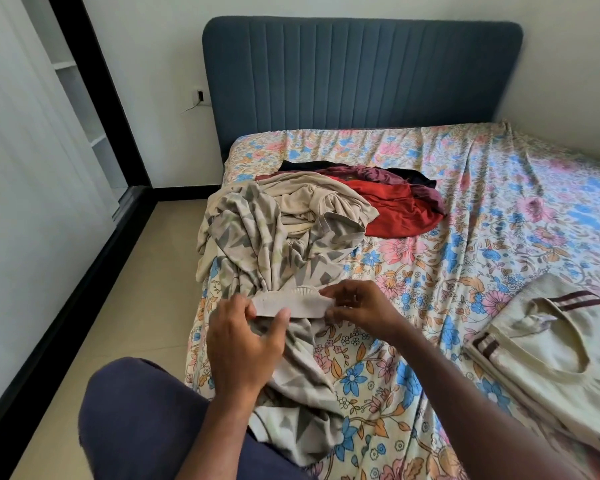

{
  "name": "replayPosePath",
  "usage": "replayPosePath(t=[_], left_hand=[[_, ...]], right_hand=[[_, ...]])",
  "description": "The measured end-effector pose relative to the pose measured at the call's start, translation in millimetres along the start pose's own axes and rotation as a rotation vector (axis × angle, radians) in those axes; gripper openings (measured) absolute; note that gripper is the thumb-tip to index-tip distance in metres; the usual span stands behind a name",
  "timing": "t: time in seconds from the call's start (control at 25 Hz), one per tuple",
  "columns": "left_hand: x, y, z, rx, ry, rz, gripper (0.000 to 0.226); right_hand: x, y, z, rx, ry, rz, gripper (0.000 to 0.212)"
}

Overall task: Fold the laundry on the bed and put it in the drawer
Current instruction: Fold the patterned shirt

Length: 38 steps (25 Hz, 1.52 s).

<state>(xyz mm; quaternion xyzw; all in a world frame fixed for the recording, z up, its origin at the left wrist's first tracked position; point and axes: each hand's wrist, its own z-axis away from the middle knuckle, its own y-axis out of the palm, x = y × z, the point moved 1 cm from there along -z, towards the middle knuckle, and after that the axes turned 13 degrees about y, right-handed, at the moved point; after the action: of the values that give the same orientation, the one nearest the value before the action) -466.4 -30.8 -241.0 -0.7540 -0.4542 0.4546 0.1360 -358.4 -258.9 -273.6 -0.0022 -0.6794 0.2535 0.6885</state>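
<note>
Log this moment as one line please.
stage: folding | left hand and right hand: pinch ribbed band of patterned garment | folded: cream top

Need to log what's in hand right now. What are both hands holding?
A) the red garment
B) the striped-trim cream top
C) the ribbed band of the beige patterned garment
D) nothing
C: the left hand and right hand each pinch an end of the ribbed band of the beige patterned garment; the red garment and the folded striped-trim cream top lie untouched.
</note>
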Motion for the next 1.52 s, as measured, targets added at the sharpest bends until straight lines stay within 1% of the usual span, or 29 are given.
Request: replayPosePath(t=[0.04,0.08,0.16,0.2,0.24,0.32,0.36,0.4,0.44,0.48,0.52,0.56,0.6,0.64,0.68,0.72,0.8,0.84,0.96,1.0,1.08,1.12,1.2,1.28,1.36,1.44,1.52], left_hand=[[-1,1,-5,-0.063,0.063,0.01,0.036],[1,3,-10,-0.071,0.11,-0.014,0.037],[9,8,-23,0.064,0.176,-0.07,0.044],[15,10,-25,0.156,0.178,-0.085,0.045],[20,13,-24,0.223,0.169,-0.102,0.04],[25,18,-25,0.253,0.131,-0.087,0.026],[23,17,-29,0.245,0.099,0.0,0.029],[21,14,-35,0.232,0.031,0.126,0.034],[19,7,-44,0.221,-0.068,0.268,0.038],[18,2,-52,0.184,-0.159,0.359,0.038],[16,-3,-57,0.117,-0.198,0.321,0.036],[14,-4,-56,0.03,-0.199,0.142,0.031],[8,-2,-48,-0.057,-0.169,-0.036,0.033],[-4,3,-33,-0.09,-0.131,-0.132,0.041],[-19,10,-16,-0.053,-0.104,-0.161,0.05],[-30,17,-1,0.062,-0.108,-0.161,0.056],[-34,33,16,0.311,-0.212,-0.214,0.066],[-28,35,18,0.37,-0.261,-0.25,0.069],[-11,29,15,0.377,-0.324,-0.293,0.072],[-12,27,15,0.363,-0.339,-0.264,0.074],[-13,27,18,0.313,-0.387,-0.19,0.077],[-13,26,19,0.285,-0.418,-0.161,0.074],[-10,24,21,0.269,-0.448,-0.123,0.063],[-9,26,25,0.3,-0.452,-0.097,0.048],[-9,26,27,0.286,-0.483,0.013,0.031],[-2,16,18,0.185,-0.573,0.22,0.02],[10,-11,-17,0.047,-0.591,0.385,0.012]], right_hand=[[0,2,1,-0.032,-0.028,0.022,0.027],[3,4,1,-0.046,-0.068,0.04,0.019],[17,5,2,-0.048,-0.154,0.088,0.012],[25,4,0,-0.039,-0.191,0.086,0.01],[33,3,-2,-0.039,-0.217,0.066,0.008],[48,2,-7,-0.051,-0.24,0.009,0.01],[54,1,-12,-0.061,-0.244,-0.024,0.011],[58,0,-17,-0.07,-0.239,-0.069,0.012],[61,-2,-24,-0.075,-0.226,-0.113,0.011],[63,-3,-30,-0.069,-0.204,-0.142,0.011],[64,-2,-37,-0.047,-0.176,-0.146,0.012],[64,2,-43,-0.026,-0.146,-0.119,0.013],[63,9,-49,-0.02,-0.115,-0.078,0.013],[60,17,-55,-0.039,-0.091,-0.033,0.012],[59,25,-61,-0.077,-0.078,0.005,0.012],[58,34,-66,-0.119,-0.07,0.036,0.011],[55,47,-72,-0.222,-0.061,0.094,0.009],[52,51,-72,-0.271,-0.046,0.105,0.013],[33,45,-62,-0.413,0.015,0.038,0.034],[25,40,-54,-0.431,0.025,0.025,0.038],[10,28,-40,-0.416,-0.001,0.08,0.04],[5,23,-32,-0.38,-0.018,0.135,0.037],[1,18,-22,-0.306,-0.043,0.264,0.029],[-2,22,-20,-0.312,-0.073,0.34,0.022],[7,29,-23,-0.378,-0.097,0.279,0.012],[26,25,-34,-0.472,-0.108,0.144,0.019],[67,4,-47,-0.551,-0.143,0.07,0.022]])
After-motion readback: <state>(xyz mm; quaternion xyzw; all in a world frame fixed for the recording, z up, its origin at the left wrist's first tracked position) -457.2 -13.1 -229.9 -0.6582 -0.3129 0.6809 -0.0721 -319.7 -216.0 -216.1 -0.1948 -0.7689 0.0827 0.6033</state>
